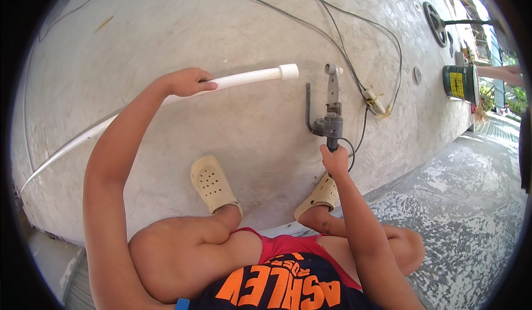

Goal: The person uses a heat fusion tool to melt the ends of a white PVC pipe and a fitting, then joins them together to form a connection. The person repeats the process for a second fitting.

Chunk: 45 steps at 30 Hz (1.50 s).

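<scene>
My left hand (189,82) is wrapped round a long white plastic pipe (244,79), which runs off to the lower left. A white coupling (288,71) sits on the pipe's right end. In my right hand (335,161) is the dark handle of a pipe fusion welder (332,126). Its flat metal heating plate points away from me, with a round socket (331,69) and a white piece at the tip. A dark bent stand sticks out on the tool's left. The coupling and the tool's tip are a short gap apart.
A white extension socket (373,101) tied with yellow lies right of the tool, with dark cables (310,24) across the concrete floor. Farther right stand a dark green bucket (461,82) and a black round base (435,24). Another person's limb shows beside the bucket. My beige clogs (211,181) are close by.
</scene>
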Motion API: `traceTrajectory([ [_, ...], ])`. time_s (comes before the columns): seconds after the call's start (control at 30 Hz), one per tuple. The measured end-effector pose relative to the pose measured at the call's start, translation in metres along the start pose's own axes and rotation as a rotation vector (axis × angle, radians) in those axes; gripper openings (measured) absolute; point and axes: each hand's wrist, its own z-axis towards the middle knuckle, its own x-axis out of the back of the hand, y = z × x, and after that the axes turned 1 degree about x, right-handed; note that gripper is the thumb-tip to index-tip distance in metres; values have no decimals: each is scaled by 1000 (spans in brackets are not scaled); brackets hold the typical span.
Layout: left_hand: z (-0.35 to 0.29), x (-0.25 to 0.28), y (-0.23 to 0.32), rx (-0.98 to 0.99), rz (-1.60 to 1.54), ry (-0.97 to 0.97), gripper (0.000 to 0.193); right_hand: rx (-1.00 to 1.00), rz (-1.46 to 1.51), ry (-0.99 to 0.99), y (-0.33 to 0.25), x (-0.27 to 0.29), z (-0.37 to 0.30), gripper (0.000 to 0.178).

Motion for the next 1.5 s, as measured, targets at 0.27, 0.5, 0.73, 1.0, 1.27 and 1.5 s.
traceTrajectory([
  [0.27,0,-24,8,153,-225,3,64,48,-294,-283,-28,43,-4,65],
  [0.5,2,-53,6,-1,286,355,62,548,-188,2,-147,103,11,34],
  [0.73,-22,-66,32,-118,411,438,54,313,461,-209,-199,-13,26,42],
  [1.0,-31,-65,35,-169,387,469,49,174,837,-359,-190,-15,36,39],
  [1.27,-34,-69,29,-271,353,551,48,394,492,74,-192,-6,32,36],
  [1.5,-32,-65,29,-257,372,489,46,1145,-215,288,-211,8,-5,43],
])
